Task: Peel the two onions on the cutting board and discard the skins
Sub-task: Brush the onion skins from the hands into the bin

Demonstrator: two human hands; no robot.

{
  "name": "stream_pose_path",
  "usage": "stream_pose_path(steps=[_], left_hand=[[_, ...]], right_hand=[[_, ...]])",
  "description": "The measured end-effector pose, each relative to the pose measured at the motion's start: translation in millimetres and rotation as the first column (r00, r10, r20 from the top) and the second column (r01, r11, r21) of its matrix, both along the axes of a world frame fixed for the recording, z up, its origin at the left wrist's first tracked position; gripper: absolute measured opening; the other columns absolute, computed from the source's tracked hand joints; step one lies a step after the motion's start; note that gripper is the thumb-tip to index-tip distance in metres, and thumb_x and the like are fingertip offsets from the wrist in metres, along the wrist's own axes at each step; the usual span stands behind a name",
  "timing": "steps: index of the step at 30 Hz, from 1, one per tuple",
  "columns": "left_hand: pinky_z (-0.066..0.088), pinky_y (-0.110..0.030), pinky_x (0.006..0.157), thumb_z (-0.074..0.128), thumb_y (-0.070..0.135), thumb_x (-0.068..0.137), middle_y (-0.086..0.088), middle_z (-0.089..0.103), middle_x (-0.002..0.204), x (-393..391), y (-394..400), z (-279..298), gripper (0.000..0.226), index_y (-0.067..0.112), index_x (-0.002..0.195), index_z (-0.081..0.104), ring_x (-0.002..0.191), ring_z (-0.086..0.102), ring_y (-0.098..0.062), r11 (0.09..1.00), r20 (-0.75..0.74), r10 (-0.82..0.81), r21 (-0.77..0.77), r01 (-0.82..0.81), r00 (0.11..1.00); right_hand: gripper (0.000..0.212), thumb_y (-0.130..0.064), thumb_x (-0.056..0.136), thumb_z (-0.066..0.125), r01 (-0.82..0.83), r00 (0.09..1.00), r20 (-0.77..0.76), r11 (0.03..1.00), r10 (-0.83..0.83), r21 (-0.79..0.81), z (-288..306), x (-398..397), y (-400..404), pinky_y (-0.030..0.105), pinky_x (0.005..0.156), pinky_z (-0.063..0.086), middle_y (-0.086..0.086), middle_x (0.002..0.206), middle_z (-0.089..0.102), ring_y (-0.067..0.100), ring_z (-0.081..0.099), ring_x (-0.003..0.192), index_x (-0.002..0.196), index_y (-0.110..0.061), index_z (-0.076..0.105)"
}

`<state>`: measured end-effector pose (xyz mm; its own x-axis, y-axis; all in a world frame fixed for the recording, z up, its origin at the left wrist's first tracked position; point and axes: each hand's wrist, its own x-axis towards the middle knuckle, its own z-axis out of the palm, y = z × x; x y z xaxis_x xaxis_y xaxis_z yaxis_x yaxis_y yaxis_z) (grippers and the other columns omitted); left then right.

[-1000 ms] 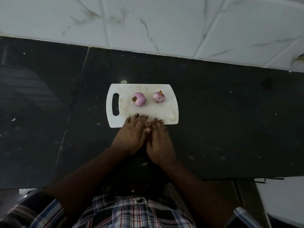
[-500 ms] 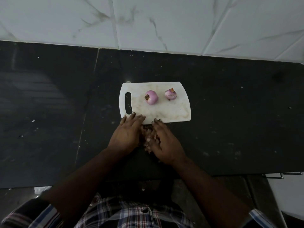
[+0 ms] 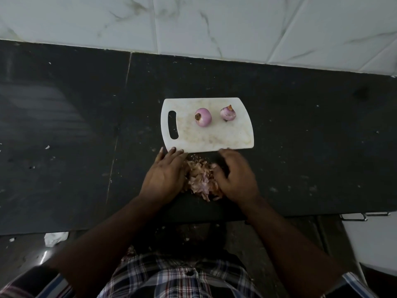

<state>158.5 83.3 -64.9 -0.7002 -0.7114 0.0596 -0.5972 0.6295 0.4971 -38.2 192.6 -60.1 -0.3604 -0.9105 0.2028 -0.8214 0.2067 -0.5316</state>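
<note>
In the head view, the 2 onions [image 3: 214, 116] lie peeled on the cutting board [image 3: 214, 138], and your left hand [image 3: 165, 175] and right hand [image 3: 238, 179], both with an open grip, herd the skins [image 3: 200, 179] on the table [image 3: 311, 147], so next you should scoop them for discarding.

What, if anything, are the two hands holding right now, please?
Nothing is lifted: the left hand and right hand cup the loose pile of papery pinkish onion skins between them from both sides.
</note>
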Motion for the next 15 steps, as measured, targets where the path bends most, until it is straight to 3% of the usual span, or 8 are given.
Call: stream_pose_path(steps=[2, 4, 7, 10, 13, 15], left_hand=[[0.028, -0.055, 0.119, 0.032, 0.038, 0.099, -0.012, 0.064, 0.135, 7, 6, -1, 0.054, 0.006, 0.133, 0.06, 0.137, 0.049, -0.032, 0.998, 0.002, 0.048, -0.045, -0.048, 0.999], [0.028, -0.056, 0.117, 0.032, 0.039, 0.1, -0.011, 0.066, 0.131, 6, 11, 0, 0.054, 0.006, 0.131, 0.061, 0.135, 0.05, -0.033, 0.995, 0.027, 0.077, -0.068, -0.075, 0.997], [0.023, -0.055, 0.12, 0.028, 0.042, 0.1, -0.01, 0.062, 0.137, -2, 11, 2, 0.057, 0.008, 0.136, 0.057, 0.139, 0.045, -0.031, 0.99, 0.084, 0.138, -0.036, -0.136, 0.987], [0.016, -0.051, 0.123, 0.023, 0.044, 0.099, -0.008, 0.051, 0.149, -7, 5, 5, 0.061, 0.011, 0.144, 0.048, 0.146, 0.035, -0.027, 0.986, 0.129, 0.164, -0.006, -0.165, 0.978], [0.015, -0.05, 0.124, 0.022, 0.043, 0.102, -0.009, 0.047, 0.152, -12, 4, 5, 0.059, 0.011, 0.145, 0.046, 0.148, 0.031, -0.027, 0.984, 0.105, 0.169, 0.041, -0.174, 0.98], [0.016, -0.048, 0.124, 0.024, 0.042, 0.104, -0.01, 0.049, 0.151, -16, 10, 7, 0.056, 0.011, 0.145, 0.047, 0.148, 0.032, -0.026, 0.976, 0.055, 0.194, 0.087, -0.198, 0.979]], right_hand=[[0.057, -0.051, 0.093, 0.045, 0.209, 0.978, -0.021, 0.977, -0.208, 0.051, 0, -16, 7, 0.031, 0.099, 0.043, 0.012, 0.119, 0.066, 0.026, 0.058, 0.115, 0.121, -0.005, 0.064], [0.059, -0.053, 0.094, 0.043, 0.232, 0.972, -0.05, 0.967, -0.228, 0.103, -2, -20, 6, 0.036, 0.097, 0.046, 0.012, 0.117, 0.066, 0.029, 0.059, 0.113, 0.119, -0.004, 0.065], [0.057, -0.047, 0.095, 0.049, 0.164, 0.986, -0.035, 0.978, -0.161, 0.13, -6, -18, -5, 0.04, 0.103, 0.045, 0.017, 0.125, 0.064, 0.032, 0.056, 0.122, 0.125, 0.0, 0.062], [0.06, -0.045, 0.098, 0.052, 0.126, 0.992, -0.014, 0.97, -0.126, 0.206, -4, -19, -14, 0.045, 0.117, 0.035, 0.018, 0.145, 0.052, 0.032, 0.042, 0.14, 0.139, -0.001, 0.051], [0.07, -0.051, 0.097, 0.041, 0.044, 0.999, 0.002, 0.966, -0.046, 0.255, -6, -8, -18, 0.046, 0.124, 0.02, 0.018, 0.155, 0.039, 0.032, 0.027, 0.149, 0.147, -0.002, 0.042], [0.07, -0.049, 0.097, 0.032, -0.123, 0.992, 0.004, 0.958, 0.127, 0.261, -7, 11, -14, 0.041, 0.124, 0.012, 0.017, 0.157, 0.037, 0.031, 0.026, 0.15, 0.148, -0.003, 0.041]])
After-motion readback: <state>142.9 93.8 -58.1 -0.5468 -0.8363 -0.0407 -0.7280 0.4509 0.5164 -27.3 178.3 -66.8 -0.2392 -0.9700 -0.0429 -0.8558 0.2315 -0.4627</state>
